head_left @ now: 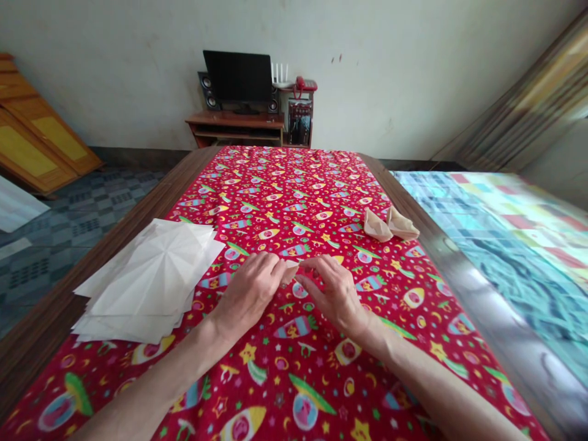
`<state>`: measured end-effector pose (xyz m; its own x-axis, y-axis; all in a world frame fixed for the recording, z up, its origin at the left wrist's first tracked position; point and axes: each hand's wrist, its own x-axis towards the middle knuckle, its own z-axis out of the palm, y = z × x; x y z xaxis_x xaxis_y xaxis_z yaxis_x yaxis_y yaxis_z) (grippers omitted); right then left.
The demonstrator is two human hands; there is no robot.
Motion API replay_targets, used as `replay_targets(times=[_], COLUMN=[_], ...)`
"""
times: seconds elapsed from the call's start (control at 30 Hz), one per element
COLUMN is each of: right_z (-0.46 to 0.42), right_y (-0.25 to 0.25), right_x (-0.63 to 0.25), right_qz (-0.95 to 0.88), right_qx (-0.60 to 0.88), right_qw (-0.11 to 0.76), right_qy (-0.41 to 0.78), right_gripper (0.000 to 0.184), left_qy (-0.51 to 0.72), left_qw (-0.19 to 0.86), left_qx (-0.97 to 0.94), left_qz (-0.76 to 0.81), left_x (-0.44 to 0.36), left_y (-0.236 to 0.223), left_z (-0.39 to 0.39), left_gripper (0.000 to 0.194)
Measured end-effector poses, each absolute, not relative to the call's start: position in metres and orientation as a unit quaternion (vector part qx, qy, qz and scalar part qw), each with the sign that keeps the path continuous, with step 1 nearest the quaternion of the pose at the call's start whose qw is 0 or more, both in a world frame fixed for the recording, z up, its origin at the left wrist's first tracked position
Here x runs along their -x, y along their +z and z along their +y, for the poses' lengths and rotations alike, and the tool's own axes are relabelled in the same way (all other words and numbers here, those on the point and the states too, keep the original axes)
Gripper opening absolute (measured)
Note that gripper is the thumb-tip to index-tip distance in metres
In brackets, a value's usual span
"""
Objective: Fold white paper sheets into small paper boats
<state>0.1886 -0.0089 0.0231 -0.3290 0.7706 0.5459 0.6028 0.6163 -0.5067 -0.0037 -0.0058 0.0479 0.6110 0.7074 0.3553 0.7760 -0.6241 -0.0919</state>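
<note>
My left hand (253, 288) and my right hand (329, 289) meet at the middle of the red patterned cloth (294, 202). Both pinch a small folded piece of pale paper (291, 268) between their fingertips, just above the cloth. Most of the paper is hidden by my fingers. A stack of creased white paper sheets (151, 280) lies to the left of my left hand. Two folded tan paper shapes (390, 224) rest on the cloth to the far right of my right hand.
The cloth covers a wooden table (68, 288) whose edges show left and right. A bed with a blue-green patchwork cover (505, 257) stands on the right. At the far wall a low desk (236, 125) carries a dark monitor (237, 76). A wooden cabinet (37, 135) stands at left.
</note>
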Motion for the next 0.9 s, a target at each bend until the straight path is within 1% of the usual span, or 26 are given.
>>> replay_targets(times=[0.07,0.13,0.3,0.43,0.63,0.83,0.9], right_z=[-0.006,-0.003,0.001,-0.001,-0.001,0.0,0.001], right_y=[0.022,0.016,0.004,0.005,0.002,0.002,0.003], right_x=[-0.19,-0.191,-0.195,-0.195,-0.197,-0.199,-0.198], right_qz=[-0.829,-0.847,-0.868,-0.875,-0.875,-0.868,-0.865], right_qx=[0.422,0.42,0.413,0.412,0.422,0.427,0.429], right_qw=[0.362,0.325,0.276,0.254,0.232,0.235,0.241], right_qy=[0.054,0.02,-0.007,0.008,0.054,0.091,0.101], right_gripper=[0.021,0.016,0.018,0.017,0.016,0.016,0.015], left_qy=[-0.145,-0.173,-0.209,-0.217,-0.29,-0.327,-0.331], left_qw=[0.098,0.064,0.022,-0.009,-0.11,-0.139,-0.152], left_qx=[0.898,0.898,0.886,0.88,0.845,0.816,0.812], left_qz=[-0.403,-0.399,-0.414,-0.422,-0.435,-0.457,-0.455], left_x=[-0.001,-0.004,0.001,0.006,0.007,0.013,0.015], left_y=[0.046,0.039,0.024,0.013,-0.006,-0.015,-0.016], left_z=[-0.006,-0.004,0.002,0.001,0.004,0.001,0.0], left_gripper=[0.02,0.019,0.012,0.01,0.008,0.004,0.005])
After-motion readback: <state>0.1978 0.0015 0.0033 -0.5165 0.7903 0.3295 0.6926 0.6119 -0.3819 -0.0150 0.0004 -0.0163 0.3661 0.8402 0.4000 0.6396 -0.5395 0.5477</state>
